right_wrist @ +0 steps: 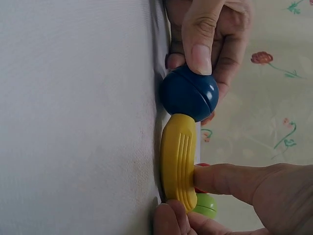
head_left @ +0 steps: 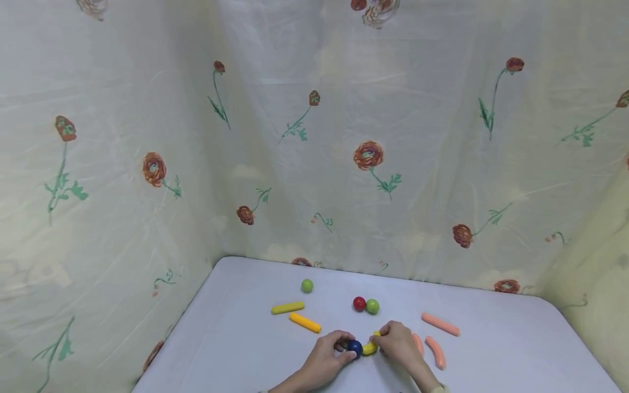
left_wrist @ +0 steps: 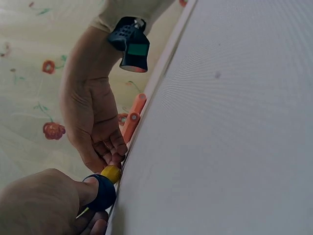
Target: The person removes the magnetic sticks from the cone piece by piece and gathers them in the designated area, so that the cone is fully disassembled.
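A dark blue ball (head_left: 355, 347) lies low over the table, pinched between thumb and fingers of my left hand (head_left: 325, 356). In the right wrist view a groove runs around this ball (right_wrist: 188, 93), and my left thumb presses its top. My right hand (head_left: 399, 345) pinches a short curved yellow rod (head_left: 369, 348) near its far end. This rod (right_wrist: 178, 156) has ridges along its side, and its other end meets the blue ball. In the left wrist view, the ball (left_wrist: 101, 193) and my left hand (left_wrist: 41, 203) hide most of the rod.
Behind the hands sit a red ball (head_left: 359, 304) and a green ball (head_left: 372, 306), side by side. Another green ball (head_left: 307, 285), a yellow stick (head_left: 288, 308) and an orange-yellow stick (head_left: 304, 322) lie left. Right are a straight pink stick (head_left: 440, 324) and two curved pink rods (head_left: 435, 352).
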Tool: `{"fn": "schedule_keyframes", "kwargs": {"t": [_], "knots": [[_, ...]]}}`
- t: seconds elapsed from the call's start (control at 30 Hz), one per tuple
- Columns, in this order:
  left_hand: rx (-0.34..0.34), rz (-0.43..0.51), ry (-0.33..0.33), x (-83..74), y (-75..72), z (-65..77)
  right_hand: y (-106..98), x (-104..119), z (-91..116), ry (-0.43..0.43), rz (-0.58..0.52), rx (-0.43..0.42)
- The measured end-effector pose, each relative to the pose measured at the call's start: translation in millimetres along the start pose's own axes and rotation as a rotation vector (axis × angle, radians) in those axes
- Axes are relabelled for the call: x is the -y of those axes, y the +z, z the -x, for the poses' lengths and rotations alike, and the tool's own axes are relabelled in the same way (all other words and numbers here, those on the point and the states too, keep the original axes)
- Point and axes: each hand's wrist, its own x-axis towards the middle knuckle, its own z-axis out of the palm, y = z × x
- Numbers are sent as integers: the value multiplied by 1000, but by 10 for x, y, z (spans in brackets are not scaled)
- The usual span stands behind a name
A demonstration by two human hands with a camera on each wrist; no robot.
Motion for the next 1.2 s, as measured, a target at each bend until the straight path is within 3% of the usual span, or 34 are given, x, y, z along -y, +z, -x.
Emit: {"fn": "schedule_keyframes", "kwargs": {"t": [0.37,0.6,0.87,1.2], "knots": [[-28,22,-13,3,24,-1,-84,-132,-10,-23,-38,-7],[-38,30,-5,40,34,-7,-186,-236,-11,45,-42,19],[-40,49,13,68,20,-13,-313,-376,42,-38,-40,-35],[-64,43,-2,56,27,-21,-402,-456,46,-34,-51,-35]]}}
